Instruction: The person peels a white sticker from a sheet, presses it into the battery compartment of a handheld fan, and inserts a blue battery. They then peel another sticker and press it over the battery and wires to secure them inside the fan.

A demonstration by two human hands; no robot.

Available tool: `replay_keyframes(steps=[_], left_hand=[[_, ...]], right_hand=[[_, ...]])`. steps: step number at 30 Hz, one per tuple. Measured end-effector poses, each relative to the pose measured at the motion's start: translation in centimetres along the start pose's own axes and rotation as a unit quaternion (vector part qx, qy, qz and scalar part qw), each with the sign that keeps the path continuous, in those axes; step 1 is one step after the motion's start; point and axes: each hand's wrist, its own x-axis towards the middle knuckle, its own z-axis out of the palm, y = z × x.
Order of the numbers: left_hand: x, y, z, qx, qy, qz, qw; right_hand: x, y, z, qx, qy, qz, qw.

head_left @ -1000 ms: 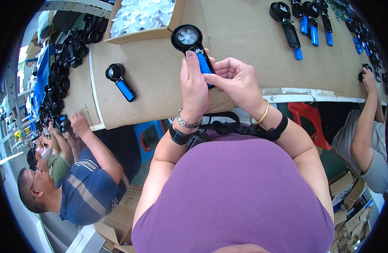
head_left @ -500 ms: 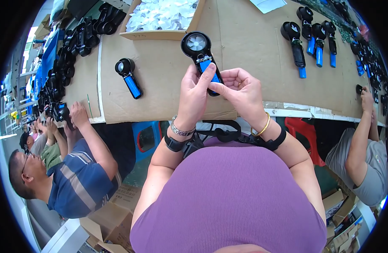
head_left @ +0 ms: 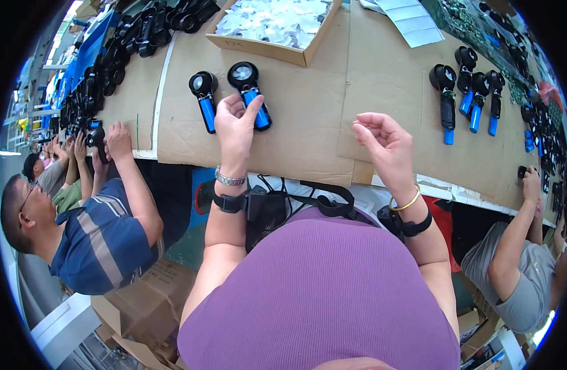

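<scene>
My left hand [head_left: 236, 126] is closed on a handheld fan [head_left: 243, 75], with a round black head, pale blades and a blue cylinder along its open handle. The thumb lies over the blue cylinder; the palm side is hidden. Just left of it lies a similar black fan [head_left: 203, 86], also with a blue cylinder in its handle. My right hand [head_left: 388, 145] hovers apart above the cardboard, fingers loosely curled and the thumb close to the fingertips. Nothing shows in it. Farther right, several black fans [head_left: 443, 102] with blue ends rest in a group.
A cardboard box [head_left: 258, 48] of small white pieces stands at the back. White papers [head_left: 413, 23] lie right of it. Black fan parts [head_left: 147, 31] crowd the far left; more fans [head_left: 545, 132] line the far right. A co-worker [head_left: 110, 234] sits left, another [head_left: 517, 265] right.
My left hand has carried the fan leftward, next to the other fan. My right hand has let go of it and moved right. The view has shifted too.
</scene>
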Motion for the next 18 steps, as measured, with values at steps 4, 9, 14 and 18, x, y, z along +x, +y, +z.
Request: replay_keyframes(steps=[4, 9, 14, 18], left_hand=[[1.7, -0.5, -1.2, 0.052, 0.006, 0.009, 0.999], [2.7, -1.3, -1.0, 0.128, 0.015, 0.045, 0.991], [1.6, -0.8, -2.5, 0.203, 0.051, 0.117, 0.971], [0.7, 1.6, -1.5, 0.255, 0.095, 0.172, 0.947]], right_hand=[[0.1, 0.2, -2.1, -0.004, 0.037, -0.002, 0.999], [0.6, 0.9, -5.7, -0.061, 0.116, -0.01, 0.991], [1.9, 0.2, -9.9, -0.273, 0.235, -0.018, 0.933], [2.5, 0.1, -12.8, -0.402, 0.325, -0.042, 0.855]])
